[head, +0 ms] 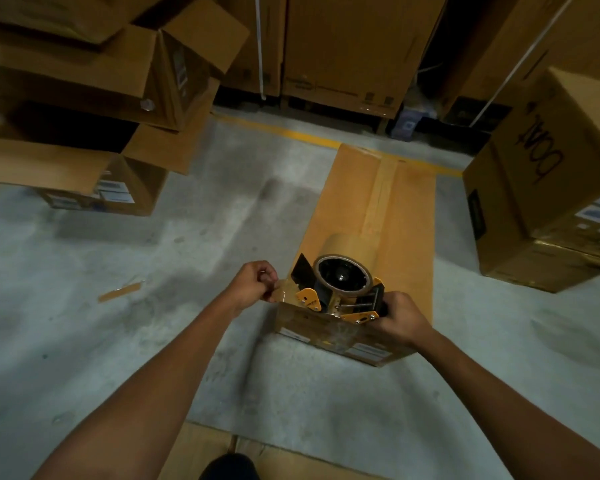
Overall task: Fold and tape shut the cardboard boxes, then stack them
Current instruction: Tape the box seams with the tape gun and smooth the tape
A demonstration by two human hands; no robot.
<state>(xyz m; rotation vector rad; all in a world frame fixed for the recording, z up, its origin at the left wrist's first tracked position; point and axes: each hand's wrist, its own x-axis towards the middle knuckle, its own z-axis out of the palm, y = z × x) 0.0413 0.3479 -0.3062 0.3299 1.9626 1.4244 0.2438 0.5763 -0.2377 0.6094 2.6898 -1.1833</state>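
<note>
A long closed cardboard box [354, 202] lies on the concrete floor in front of me, with a strip of brown tape [383, 188] running along its top seam. My right hand [400, 318] grips the handle of a yellow and black tape dispenser [340, 282] that carries a brown roll, held over the box's near end. My left hand [255, 284] pinches the loose end of the tape at the box's near left corner.
Open boxes [84, 157] with raised flaps are piled at the left. A large marked box [548, 181] stands at the right. Tall cartons [347, 46] line the back behind a yellow floor line. A tape scrap [120, 292] lies on the floor; flat cardboard [201, 452] is underfoot.
</note>
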